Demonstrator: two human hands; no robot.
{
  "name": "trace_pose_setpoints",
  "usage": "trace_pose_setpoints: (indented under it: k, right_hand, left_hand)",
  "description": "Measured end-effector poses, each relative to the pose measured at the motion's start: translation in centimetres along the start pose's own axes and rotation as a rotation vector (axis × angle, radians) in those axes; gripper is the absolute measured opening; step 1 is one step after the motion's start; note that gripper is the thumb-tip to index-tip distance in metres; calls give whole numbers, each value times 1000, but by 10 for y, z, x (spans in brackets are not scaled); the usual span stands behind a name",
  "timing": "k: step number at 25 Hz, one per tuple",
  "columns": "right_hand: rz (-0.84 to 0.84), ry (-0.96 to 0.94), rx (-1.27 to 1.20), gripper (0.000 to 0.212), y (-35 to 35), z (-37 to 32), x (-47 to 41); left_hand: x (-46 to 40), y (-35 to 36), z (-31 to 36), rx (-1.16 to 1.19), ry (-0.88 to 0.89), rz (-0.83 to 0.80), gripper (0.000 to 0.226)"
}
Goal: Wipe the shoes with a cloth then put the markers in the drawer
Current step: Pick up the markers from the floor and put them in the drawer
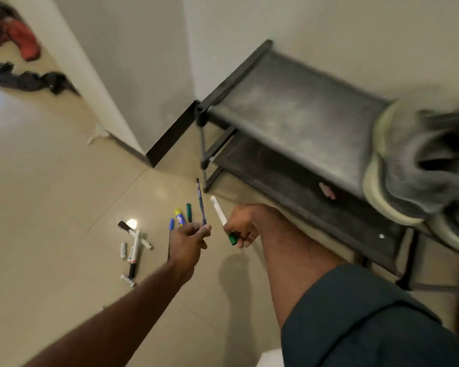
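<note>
My left hand (190,241) pinches a thin blue pen (201,202) that points up and away over the floor. Just to its right, my right hand (241,225) grips a white marker with a green cap (221,217). Several more markers lie on the tiles: a blue, a yellow-labelled (179,216) and a green one (189,212) behind my left hand, and a loose group of white and black markers (133,247) to the left. Grey shoes with pale soles (419,165) sit blurred on the top of the rack at the right edge. No drawer or cloth for wiping shows.
A dark two-tier shoe rack (297,115) stands against the right wall. A wall corner with dark skirting (170,133) juts out ahead. Red and black clothes (16,49) lie on the floor at the far left. My dark sleeve fills the lower right.
</note>
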State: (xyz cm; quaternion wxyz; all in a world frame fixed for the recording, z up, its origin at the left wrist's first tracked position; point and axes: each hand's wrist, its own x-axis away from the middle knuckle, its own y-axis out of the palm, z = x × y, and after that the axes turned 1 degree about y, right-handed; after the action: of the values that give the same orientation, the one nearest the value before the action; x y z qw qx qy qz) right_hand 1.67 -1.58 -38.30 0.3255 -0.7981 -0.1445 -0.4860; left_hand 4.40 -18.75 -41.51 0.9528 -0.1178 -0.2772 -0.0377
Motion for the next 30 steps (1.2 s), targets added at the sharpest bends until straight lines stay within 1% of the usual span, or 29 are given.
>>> trace_pose_setpoints:
  k: [2, 4, 6, 10, 13, 16, 18, 21, 23, 25, 27, 29, 30]
  right_hand:
    - [19, -21, -84, 26, -30, 13, 54]
    - [106, -120, -167, 23, -47, 28, 118]
    - [208, -225, -236, 18, -50, 48, 178]
    - [377, -348, -327, 10, -41, 89, 274]
    - [576, -422, -439, 11, -44, 127, 358]
    - [837, -408, -534, 13, -50, 188, 438]
    - [1015, -370, -625, 14, -50, 253, 489]
    - [1163, -239, -727, 10, -46, 370, 556]
    - [1192, -121, -738, 8, -32, 452, 597]
    - [1161, 12, -779, 9, -1, 530, 628]
    - [1034, 133, -852, 10, 47, 600, 645]
    - [857, 236, -875, 6, 91, 648, 646]
    - [784, 290, -855, 4, 107, 665, 642]
  left_hand:
    - [34, 7, 46, -9, 59, -122, 18]
    - [75, 11, 83, -53, 155, -239, 19]
    - [119, 11, 111, -102, 261, -334, 19]
    - [197, 11, 166, -278, 542, -442, 17]
    - [256, 34, 213, -251, 668, -497, 14]
    - [316, 84, 241, -297, 777, -587, 15]
    - [370, 136, 247, -314, 838, -678, 15]
    - [457, 233, 241, -343, 914, -788, 18]
    - [517, 297, 218, -330, 931, -860, 19]
    - [573, 348, 176, -391, 951, -932, 21]
    - [615, 379, 108, -565, 954, -1012, 26]
    - [636, 386, 44, -722, 847, -1065, 32]
    - [640, 388, 15, -791, 784, -1061, 29]
